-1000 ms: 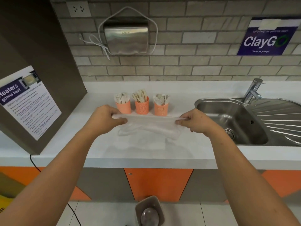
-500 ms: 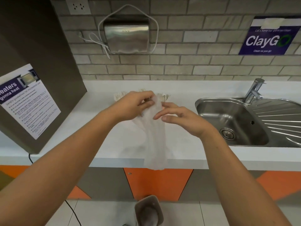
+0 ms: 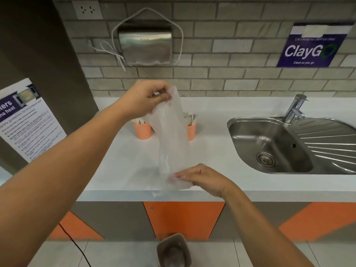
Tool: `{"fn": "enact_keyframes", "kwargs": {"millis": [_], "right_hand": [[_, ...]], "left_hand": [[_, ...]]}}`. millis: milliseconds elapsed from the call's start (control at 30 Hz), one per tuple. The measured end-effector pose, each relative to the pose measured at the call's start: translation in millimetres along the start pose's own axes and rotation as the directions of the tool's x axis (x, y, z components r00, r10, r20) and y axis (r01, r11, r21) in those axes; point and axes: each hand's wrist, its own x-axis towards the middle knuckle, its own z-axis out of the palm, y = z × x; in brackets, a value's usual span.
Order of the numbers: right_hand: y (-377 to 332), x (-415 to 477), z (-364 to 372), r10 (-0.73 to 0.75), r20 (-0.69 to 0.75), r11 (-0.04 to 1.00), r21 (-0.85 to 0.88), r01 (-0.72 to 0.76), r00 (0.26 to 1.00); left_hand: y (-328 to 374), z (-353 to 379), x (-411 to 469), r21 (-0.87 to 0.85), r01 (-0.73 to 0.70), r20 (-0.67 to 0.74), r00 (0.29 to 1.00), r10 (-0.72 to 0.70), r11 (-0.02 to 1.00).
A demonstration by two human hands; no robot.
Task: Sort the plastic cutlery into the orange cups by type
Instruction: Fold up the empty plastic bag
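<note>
A clear, empty plastic bag [image 3: 171, 143] hangs upright over the white counter [image 3: 119, 166]. My left hand [image 3: 146, 98] pinches its top, raised above the cups. My right hand [image 3: 202, 179] pinches its bottom end near the counter's front edge. Behind the bag stand the orange cups filled with pale cutlery: the left cup [image 3: 142, 130] and the right cup [image 3: 191, 132] show. The middle cup is hidden by the bag.
A steel sink [image 3: 269, 143] with a tap [image 3: 294, 108] lies to the right. A dark cabinet with a notice [image 3: 27, 120] stands at the left. A hand dryer [image 3: 144, 47] hangs on the brick wall. A bin [image 3: 173, 251] sits on the floor below.
The bag went from stretched sideways between both hands to hanging lengthwise. My left hand rose with the top end; my right hand slid down to the bottom end.
</note>
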Motion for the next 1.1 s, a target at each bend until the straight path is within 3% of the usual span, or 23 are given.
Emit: {"fn": "enact_keyframes", "kwargs": {"millis": [100, 200, 267, 333, 367, 433, 500, 533, 600, 667, 700, 800, 900, 1000, 1100], "right_hand": [[-6.0, -2.6, -8.9, -0.114, -0.045, 0.987, 0.112, 0.118, 0.992], [-27.1, -1.3, -18.6, -0.238, -0.23, 0.907, 0.295, 0.301, 0.943], [-41.0, 4.8, -18.7, -0.224, -0.267, 0.932, 0.223, 0.286, 0.937], [-50.3, 12.1, -12.1, -0.201, -0.245, 0.975, 0.044, 0.218, 0.948], [-52.7, 16.2, -8.7, -0.203, -0.261, 0.979, -0.025, 0.204, 0.944], [-56.1, 22.2, -4.1, -0.201, -0.383, 0.979, -0.06, 0.192, 0.902], [-57.6, 27.9, -4.9, -0.19, -0.49, 0.977, -0.004, 0.215, 0.851], [-59.5, 31.2, -5.3, -0.18, -0.508, 0.973, 0.031, 0.227, 0.842], [-61.8, 36.7, -5.2, -0.153, -0.485, 0.969, 0.098, 0.227, 0.861], [-62.6, 41.8, -2.8, -0.113, -0.456, 0.975, 0.121, 0.187, 0.883], [-61.9, 43.8, -1.8, -0.098, -0.461, 0.978, 0.117, 0.17, 0.882], [-55.9, 49.0, -3.4, -0.117, -0.586, 0.978, 0.072, 0.195, 0.802], [-54.1, 50.9, -6.3, -0.141, -0.666, 0.965, 0.073, 0.251, 0.733], [-56.5, 46.7, -11.8, -0.185, -0.557, 0.939, 0.142, 0.313, 0.809], [-57.0, 41.7, -24.0, -0.258, -0.294, 0.944, 0.125, 0.305, 0.92]], "left_hand": [[-5.0, -0.2, -1.6, 0.015, 0.042, 0.019, 0.999, -0.042, 0.999], [-4.6, 0.7, -2.3, 0.022, 0.048, 0.051, 0.998, -0.049, 0.999], [-1.9, 4.9, -2.1, 0.0, 0.02, 0.074, 0.997, -0.02, 1.0], [1.3, 9.3, -2.1, 0.0, -0.026, 0.047, 0.999, 0.026, 1.0], [2.2, 11.5, -2.4, 0.031, -0.054, -0.02, 0.998, 0.055, 0.998], [2.0, 19.2, -8.4, 0.046, -0.028, -0.29, 0.956, 0.04, 0.999], [-1.2, 34.5, -21.4, -0.184, 0.086, -0.546, 0.819, -0.175, 0.979], [-2.1, 45.0, -28.9, -0.334, 0.156, -0.529, 0.785, -0.322, 0.93], [-2.0, 70.3, -45.2, -0.535, 0.318, -0.25, 0.826, -0.506, 0.783], [-2.8, 94.3, -62.1, -0.613, 0.434, 0.059, 0.858, -0.51, 0.66], [-6.0, 103.1, -68.6, -0.65, 0.456, 0.127, 0.854, -0.505, 0.608], [-16.6, 112.9, -78.2, -0.727, 0.412, 0.065, 0.837, -0.543, 0.549], [-17.9, 109.0, -80.8, -0.737, 0.324, -0.028, 0.862, -0.506, 0.593], [-18.8, 100.3, -83.1, -0.684, 0.272, -0.057, 0.905, -0.422, 0.676], [-25.7, 90.5, -79.3, -0.65, 0.298, 0.035, 0.931, -0.364, 0.699]]}}
